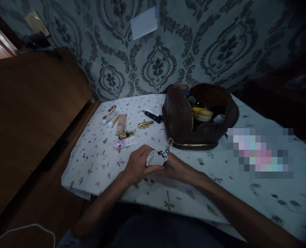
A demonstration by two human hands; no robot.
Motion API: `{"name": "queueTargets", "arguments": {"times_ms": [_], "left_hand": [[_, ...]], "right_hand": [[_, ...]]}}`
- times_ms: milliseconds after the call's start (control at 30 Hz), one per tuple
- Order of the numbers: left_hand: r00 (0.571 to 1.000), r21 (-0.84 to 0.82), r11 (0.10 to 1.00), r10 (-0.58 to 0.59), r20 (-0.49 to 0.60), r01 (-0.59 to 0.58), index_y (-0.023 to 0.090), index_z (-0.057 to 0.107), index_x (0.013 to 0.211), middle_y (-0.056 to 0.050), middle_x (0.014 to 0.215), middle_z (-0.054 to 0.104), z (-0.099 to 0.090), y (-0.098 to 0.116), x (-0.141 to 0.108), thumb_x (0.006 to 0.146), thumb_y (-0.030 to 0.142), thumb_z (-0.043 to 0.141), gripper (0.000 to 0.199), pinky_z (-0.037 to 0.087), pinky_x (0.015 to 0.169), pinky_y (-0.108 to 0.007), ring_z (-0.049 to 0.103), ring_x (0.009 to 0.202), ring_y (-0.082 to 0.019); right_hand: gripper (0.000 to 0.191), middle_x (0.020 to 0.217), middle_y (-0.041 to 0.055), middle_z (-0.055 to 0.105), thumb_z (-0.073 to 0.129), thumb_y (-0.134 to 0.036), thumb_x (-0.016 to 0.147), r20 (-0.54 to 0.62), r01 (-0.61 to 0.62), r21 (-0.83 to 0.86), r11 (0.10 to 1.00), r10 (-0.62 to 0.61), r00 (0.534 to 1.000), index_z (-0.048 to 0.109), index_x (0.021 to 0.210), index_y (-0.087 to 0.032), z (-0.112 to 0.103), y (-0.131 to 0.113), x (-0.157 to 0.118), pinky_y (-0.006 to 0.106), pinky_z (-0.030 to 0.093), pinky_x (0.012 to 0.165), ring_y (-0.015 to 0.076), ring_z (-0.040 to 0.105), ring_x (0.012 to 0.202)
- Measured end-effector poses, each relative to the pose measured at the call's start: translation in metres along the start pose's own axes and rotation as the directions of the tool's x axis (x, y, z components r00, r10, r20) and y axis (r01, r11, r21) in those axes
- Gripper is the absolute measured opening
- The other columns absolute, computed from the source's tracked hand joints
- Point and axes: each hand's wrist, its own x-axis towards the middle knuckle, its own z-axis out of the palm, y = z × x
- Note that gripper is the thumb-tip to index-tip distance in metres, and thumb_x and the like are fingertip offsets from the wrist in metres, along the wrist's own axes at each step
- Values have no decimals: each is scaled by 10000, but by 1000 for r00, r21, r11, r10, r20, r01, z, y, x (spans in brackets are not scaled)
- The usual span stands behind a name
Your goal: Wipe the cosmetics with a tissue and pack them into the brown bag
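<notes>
Our left hand (pixel 139 162) and right hand (pixel 175 167) pinch a crumpled white wipe (pixel 152 158) and shiny clear thing (pixel 164 155) before the brown leather bag (pixel 178 112), a round yellow tub (pixel 205 115) still inside, a flat beige tube (pixel 121 123) already out.

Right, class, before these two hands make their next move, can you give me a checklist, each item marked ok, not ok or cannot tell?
1. A hand is free: not ok; the left hand and right hand meet around a white piece and a shiny item.
2. Shiny item identified: cannot tell; too small and partly hidden.
3. Brown bag open: ok; its top gapes and things show inside.
4. Gold tube apart from the bag: ok; it lies to the bag's left.
5. Pink-capped tube lying flat: ok.
6. Black tube clear of the bag: cannot tell; one end reaches the bag's edge in view.
</notes>
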Motion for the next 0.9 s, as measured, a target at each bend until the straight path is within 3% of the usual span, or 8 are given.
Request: {"name": "queueTargets", "arguments": {"times_ms": [200,300,400,467,600,733,800,900], "left_hand": [[981,331,943,-42,190,-23,185,558,1019,-79,938,627,-19,5,0,903,580,500,416,495,764,-348,621,867,-238],[954,473,876,-62,295,-89,186,553,1064,-88,977,628,-22,9,3,905,533,532,382,491,837,-398,622,934,-261],[916,479,876,-148,373,-53,186,548,1110,-106,1034,638,-17,2,-1,934,417,543,290,489,877,-434,619,989,-278],[914,389,915,-244,324,107,195,511,1204,-111,1104,641,-11,-8,-9,952,317,520,280,492,895,-421,616,1032,-269],[911,52,910,-412,-12,412,213,342,1394,-107,1191,613,-4,-26,-26,959,175,398,440,495,903,-373,622,1010,-209],[936,-41,956,-294,-192,292,197,503,1232,-94,1125,596,-2,-22,-21,907,80,348,379,480,947,-374,602,1011,-193],[952,-22,974,-224,-210,224,188,556,1148,-98,1113,582,5,-12,-12,904,75,336,347,467,986,-383,580,1077,-202],[969,24,981,-187,-164,194,155,483,1295,-149,1265,528,28,4,0,954,143,339,371,434,1055,-398,520,1225,-222]], "right_hand": [[696,1031,68,649,759,-408,737,-14,-88,342,936,98,995,507,1357,-217,-33,-18,-4,289,536,701,171,639,833],[613,1192,97,633,743,-415,755,-32,-19,386,922,33,999,557,1309,-228,-30,-17,-3,332,529,836,206,637,1006],[431,1074,83,687,686,-389,803,-42,-28,230,973,39,998,635,1186,-196,-21,-5,0,338,518,797,212,646,930],[366,929,52,701,666,-329,815,-25,-69,55,996,71,997,646,1149,-181,-16,4,1,302,493,704,186,633,791],[341,856,11,678,693,-262,791,13,-102,-102,989,104,994,617,1113,-179,-14,12,1,257,443,655,150,601,716],[206,819,1,642,684,-221,778,-20,-112,-77,991,111,994,600,963,-185,-15,10,1,244,434,637,139,581,696],[197,875,20,632,687,-213,758,-58,-85,-71,994,81,995,595,930,-184,-14,10,2,249,447,654,141,583,723],[141,821,25,608,670,-204,729,-117,-75,-149,986,58,991,591,842,-173,-11,14,3,253,437,631,143,555,686]]}}
